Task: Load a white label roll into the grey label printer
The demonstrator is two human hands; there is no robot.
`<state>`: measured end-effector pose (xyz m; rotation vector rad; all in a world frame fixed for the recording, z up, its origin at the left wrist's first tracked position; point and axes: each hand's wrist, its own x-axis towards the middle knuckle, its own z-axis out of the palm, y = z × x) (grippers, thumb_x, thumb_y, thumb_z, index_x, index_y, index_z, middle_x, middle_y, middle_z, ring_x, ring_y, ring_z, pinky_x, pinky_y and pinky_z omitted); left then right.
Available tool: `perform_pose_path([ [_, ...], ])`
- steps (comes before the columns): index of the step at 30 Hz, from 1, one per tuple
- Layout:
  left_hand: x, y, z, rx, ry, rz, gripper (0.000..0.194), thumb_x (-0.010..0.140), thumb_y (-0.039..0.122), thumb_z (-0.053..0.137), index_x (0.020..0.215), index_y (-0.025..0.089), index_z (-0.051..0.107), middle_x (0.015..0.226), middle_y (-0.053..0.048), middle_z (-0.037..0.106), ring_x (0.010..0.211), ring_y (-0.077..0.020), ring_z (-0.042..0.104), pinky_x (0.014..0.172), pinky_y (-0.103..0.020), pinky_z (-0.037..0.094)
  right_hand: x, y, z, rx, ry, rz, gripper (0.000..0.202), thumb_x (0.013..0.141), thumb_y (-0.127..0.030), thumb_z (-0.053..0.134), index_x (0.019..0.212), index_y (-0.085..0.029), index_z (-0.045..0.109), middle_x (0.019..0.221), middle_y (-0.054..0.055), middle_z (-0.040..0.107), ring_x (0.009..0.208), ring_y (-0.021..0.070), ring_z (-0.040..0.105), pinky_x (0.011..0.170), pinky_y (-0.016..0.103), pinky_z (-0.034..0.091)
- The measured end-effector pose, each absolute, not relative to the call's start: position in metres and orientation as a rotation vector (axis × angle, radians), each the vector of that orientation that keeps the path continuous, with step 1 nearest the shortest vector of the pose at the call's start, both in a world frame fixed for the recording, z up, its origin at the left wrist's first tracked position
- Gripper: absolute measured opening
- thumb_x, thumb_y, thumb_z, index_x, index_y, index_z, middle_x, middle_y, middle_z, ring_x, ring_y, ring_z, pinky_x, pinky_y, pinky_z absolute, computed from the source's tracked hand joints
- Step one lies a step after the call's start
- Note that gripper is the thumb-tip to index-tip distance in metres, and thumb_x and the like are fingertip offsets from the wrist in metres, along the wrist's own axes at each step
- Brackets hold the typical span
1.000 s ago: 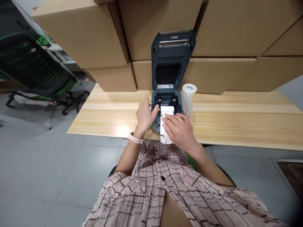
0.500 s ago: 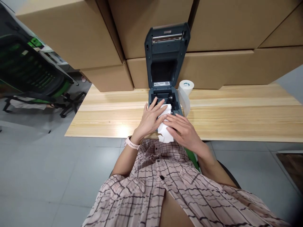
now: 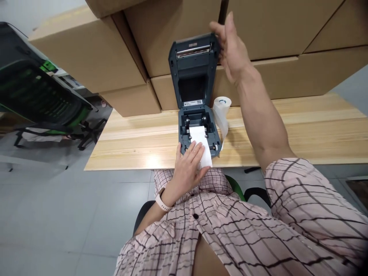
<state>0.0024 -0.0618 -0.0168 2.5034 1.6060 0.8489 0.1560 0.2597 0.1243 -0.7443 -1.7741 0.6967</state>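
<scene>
A dark grey label printer stands on the table with its lid raised. White label paper runs from inside the printer over its front edge. My left hand lies on this paper at the front, fingers stretched out and pressing flat. At the lid's upper right edge is my right hand, its visible fingers apart. Some of its fingertips are hidden by the lid, so a firm hold does not show. To the right of the printer stands a white label roll with a loose strip hanging down.
Large cardboard boxes are stacked directly behind the printer and along the wooden table. An office chair is on the left. The table's front edge runs close to my lap.
My right hand has left the paper and gone up to the lid's right edge. My left hand has drawn back toward the printer's front. The paper now lies flatter.
</scene>
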Motion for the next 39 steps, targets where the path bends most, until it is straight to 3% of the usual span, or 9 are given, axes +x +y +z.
perform_pose_path([
  [4, -0.005, -0.07, -0.016, 2.537, 1.536, 0.935, 0.051, 0.105, 0.035, 0.058, 0.154, 0.027, 0.051, 0.154, -0.011, 0.065, 0.154, -0.0292, 0.052, 0.132, -0.067, 0.03, 0.156, 0.2, 0.114, -0.725, -1.65, 0.662, 0.081, 0.107, -0.073, 0.013, 0.136, -0.026, 0.073, 0.132, -0.001, 0.076, 0.134, 0.022, 0.068, 0.114, 0.039, 0.053],
  [12, -0.015, -0.082, -0.012, 2.333, 1.401, 1.757, 0.026, 0.098, 0.017, 0.059, 0.119, 0.029, 0.069, 0.097, 0.0, 0.081, 0.099, -0.0201, 0.078, 0.093, -0.044, 0.063, 0.183, 0.042, 0.021, -0.759, -1.889, 0.443, 0.033, 0.109, -0.043, 0.047, 0.12, -0.03, 0.076, 0.134, 0.007, 0.074, 0.137, 0.03, 0.063, 0.12, 0.061, 0.048],
  [15, -0.015, -0.066, -0.013, 2.059, 1.695, 1.921, 0.031, 0.101, 0.026, 0.059, 0.131, 0.032, 0.064, 0.126, -0.005, 0.075, 0.125, -0.0243, 0.069, 0.108, -0.05, 0.057, 0.185, 0.027, -0.001, -0.811, -1.921, 0.499, 0.03, 0.107, -0.035, 0.051, 0.127, -0.03, 0.073, 0.147, 0.008, 0.068, 0.151, 0.0297, 0.052, 0.126, 0.062, 0.04],
  [18, -0.013, -0.037, -0.018, 1.73, 1.858, 1.617, 0.061, 0.103, 0.043, 0.057, 0.16, 0.033, 0.037, 0.171, -0.011, 0.04, 0.161, -0.0301, 0.037, 0.129, -0.056, 0.037, 0.185, 0.022, -0.01, -0.858, -1.878, 0.544, 0.038, 0.107, -0.036, 0.052, 0.143, -0.03, 0.064, 0.162, 0.009, 0.056, 0.158, 0.0286, 0.043, 0.131, 0.06, 0.035],
  [20, -0.012, -0.02, -0.023, 1.516, 1.751, 1.44, 0.072, 0.104, 0.049, 0.053, 0.167, 0.033, 0.022, 0.177, -0.011, 0.03, 0.164, -0.0301, 0.031, 0.131, -0.052, 0.036, 0.186, 0.022, -0.012, -0.898, -1.836, 0.622, 0.047, 0.107, -0.04, 0.055, 0.152, -0.03, 0.056, 0.17, 0.009, 0.044, 0.16, 0.0291, 0.04, 0.132, 0.058, 0.034],
  [27, -0.01, -0.01, -0.02, 1.116, 1.316, 1.523, 0.074, 0.089, 0.054, 0.075, 0.155, 0.03, 0.05, 0.165, -0.01, 0.05, 0.155, -0.0366, 0.046, 0.13, -0.054, 0.038, 0.189, 0.021, -0.021, -0.952, -1.727, 0.905, 0.068, 0.102, -0.051, 0.064, 0.164, -0.038, 0.04, 0.177, 0.001, 0.033, 0.165, 0.0291, 0.03, 0.136, 0.053, 0.029],
  [33, -0.002, -0.022, -0.025, 1.16, 1.383, 1.621, 0.068, 0.091, 0.056, 0.074, 0.151, 0.031, 0.052, 0.159, -0.011, 0.054, 0.151, -0.0344, 0.048, 0.127, -0.052, 0.041, 0.185, 0.023, -0.029, -0.923, -1.668, 0.862, 0.066, 0.101, -0.053, 0.064, 0.162, -0.039, 0.044, 0.174, 0.002, 0.038, 0.163, 0.0303, 0.035, 0.135, 0.055, 0.032],
  [36, 0.01, -0.051, -0.039, 1.102, 1.58, 1.791, 0.056, 0.095, 0.058, 0.069, 0.14, 0.026, 0.058, 0.138, -0.013, 0.065, 0.126, -0.0259, 0.065, 0.105, -0.043, 0.055, 0.183, 0.025, -0.032, -0.92, -1.666, 0.831, 0.064, 0.101, -0.054, 0.063, 0.16, -0.038, 0.045, 0.174, 0.004, 0.038, 0.163, 0.0301, 0.034, 0.134, 0.057, 0.032],
  [39, 0.02, -0.077, -0.045, 1.042, 1.56, 1.663, 0.045, 0.099, 0.064, 0.058, 0.096, 0.02, 0.069, 0.083, -0.003, 0.069, 0.075, -0.0157, 0.065, 0.072, -0.031, 0.054, 0.182, 0.027, -0.035, -0.904, -1.676, 0.811, 0.061, 0.102, -0.052, 0.061, 0.159, -0.037, 0.046, 0.174, 0.005, 0.037, 0.163, 0.0294, 0.033, 0.134, 0.057, 0.031],
])
